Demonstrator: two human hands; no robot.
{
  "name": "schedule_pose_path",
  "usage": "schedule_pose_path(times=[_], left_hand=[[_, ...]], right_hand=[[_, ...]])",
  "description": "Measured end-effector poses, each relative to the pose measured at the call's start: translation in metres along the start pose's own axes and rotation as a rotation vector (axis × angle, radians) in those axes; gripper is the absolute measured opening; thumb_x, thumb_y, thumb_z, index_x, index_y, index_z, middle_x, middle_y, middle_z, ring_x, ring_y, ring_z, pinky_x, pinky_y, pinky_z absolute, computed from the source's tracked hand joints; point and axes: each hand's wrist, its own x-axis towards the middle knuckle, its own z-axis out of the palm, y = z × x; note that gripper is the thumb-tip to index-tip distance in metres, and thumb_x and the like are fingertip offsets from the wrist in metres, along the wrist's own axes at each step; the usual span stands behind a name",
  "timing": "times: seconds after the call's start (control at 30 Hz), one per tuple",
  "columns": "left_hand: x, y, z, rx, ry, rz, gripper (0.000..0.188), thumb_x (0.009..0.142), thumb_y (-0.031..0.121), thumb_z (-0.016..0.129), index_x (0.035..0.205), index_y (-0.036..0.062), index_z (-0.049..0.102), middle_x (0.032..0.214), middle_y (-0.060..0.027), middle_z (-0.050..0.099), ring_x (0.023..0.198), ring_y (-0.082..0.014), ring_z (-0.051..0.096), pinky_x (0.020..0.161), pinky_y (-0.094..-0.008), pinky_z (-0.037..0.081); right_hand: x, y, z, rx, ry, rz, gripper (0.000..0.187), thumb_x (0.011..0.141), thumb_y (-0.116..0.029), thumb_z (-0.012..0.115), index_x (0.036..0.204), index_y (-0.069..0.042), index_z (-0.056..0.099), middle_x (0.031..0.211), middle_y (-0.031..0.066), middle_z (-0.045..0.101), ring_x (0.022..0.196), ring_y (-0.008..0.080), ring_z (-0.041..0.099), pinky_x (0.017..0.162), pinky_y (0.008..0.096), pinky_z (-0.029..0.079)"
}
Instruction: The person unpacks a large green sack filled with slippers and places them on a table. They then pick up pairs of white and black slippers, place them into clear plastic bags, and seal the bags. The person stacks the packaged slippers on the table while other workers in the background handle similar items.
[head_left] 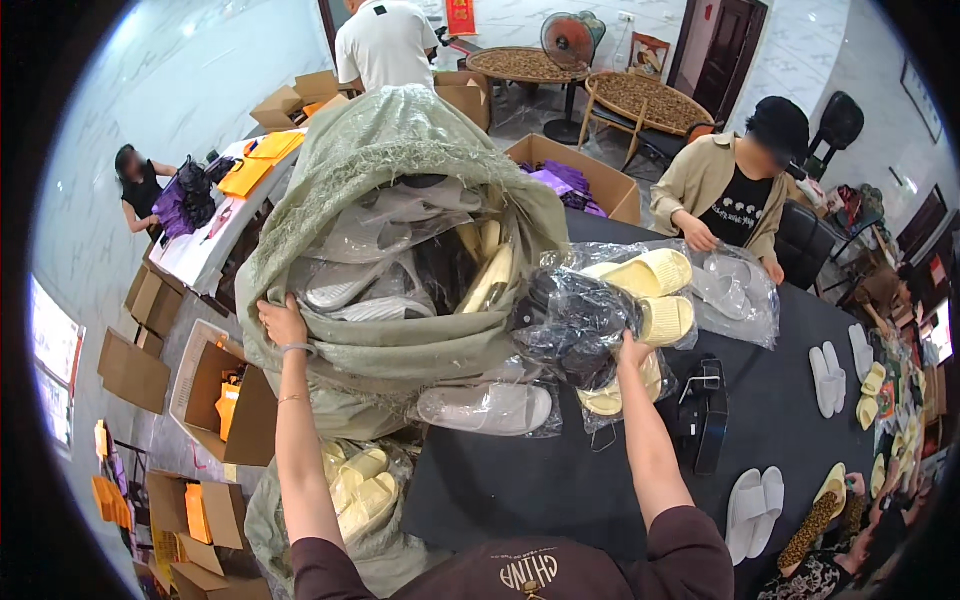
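Note:
A large green woven sack (400, 135) stands before me with its mouth folded open. Inside it lie plastic-bagged grey slippers (350, 280) and pale yellow slippers (492, 275). My left hand (284, 322) is closed on the left rim of the sack. My right hand (630, 352) grips a clear bag of black slippers (572, 325) at the sack's right side, over the table. Close to that hand lie bagged yellow slippers (650, 275) and a bagged grey slipper (490, 408).
A dark table (520, 490) carries a black metal device (705, 415) and white slippers (755, 510). Across it, a person (735, 190) handles bagged grey slippers (722, 285). A second sack (290, 520) of yellow slippers stands low left, near cardboard boxes (240, 420). Other people work farther off.

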Motion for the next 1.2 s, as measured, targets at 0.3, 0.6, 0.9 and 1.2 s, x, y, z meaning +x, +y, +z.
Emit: schedule_pose_path(times=[0.3, 0.6, 0.9, 1.2], left_hand=[[-0.167, 0.104, -0.061, -0.109, -0.587, 1.176, 0.060, 0.080, 0.032, 0.065, 0.130, 0.0054, 0.043, 0.127, -0.0169, 0.048, 0.127, -0.0295, 0.036, 0.108, -0.0440, 0.021], [-0.252, 0.056, -0.016, -0.270, -0.611, 1.243, 0.018, 0.072, 0.012, 0.055, 0.089, 0.0120, 0.063, 0.079, -0.0074, 0.053, 0.078, -0.0242, 0.056, 0.077, -0.0377, 0.042], [-0.256, 0.040, -0.018, -0.274, -0.604, 1.062, 0.020, 0.072, 0.009, 0.052, 0.090, 0.0113, 0.061, 0.078, -0.0074, 0.051, 0.077, -0.0241, 0.054, 0.077, -0.0364, 0.042], [-0.263, 0.042, -0.001, -0.263, -0.573, 1.016, 0.022, 0.068, 0.009, 0.056, 0.088, 0.0120, 0.064, 0.078, -0.0065, 0.051, 0.081, -0.0249, 0.054, 0.079, -0.0383, 0.041]], right_hand=[[-0.045, -0.087, 0.003, -0.377, 0.257, -0.710, 0.070, 0.073, -0.029, 0.069, 0.122, 0.009, 0.037, 0.119, 0.0261, 0.044, 0.110, 0.0396, 0.044, 0.095, 0.0466, 0.035], [-0.136, -0.170, 0.205, -0.432, -0.751, -0.539, 0.110, 0.069, -0.049, 0.070, 0.139, 0.009, 0.009, 0.136, 0.0319, 0.033, 0.122, 0.0433, 0.039, 0.102, 0.0411, 0.033], [-0.151, -0.149, 0.317, -1.258, -0.477, -0.966, 0.074, 0.075, -0.049, 0.061, 0.131, -0.006, 0.038, 0.108, 0.0124, 0.054, 0.104, 0.0306, 0.053, 0.088, 0.0404, 0.040], [-0.149, -0.125, 0.311, -1.569, -0.159, -1.281, 0.032, 0.086, -0.035, 0.045, 0.112, -0.018, 0.056, 0.099, 0.0052, 0.049, 0.093, 0.0225, 0.042, 0.076, 0.0380, 0.029]])
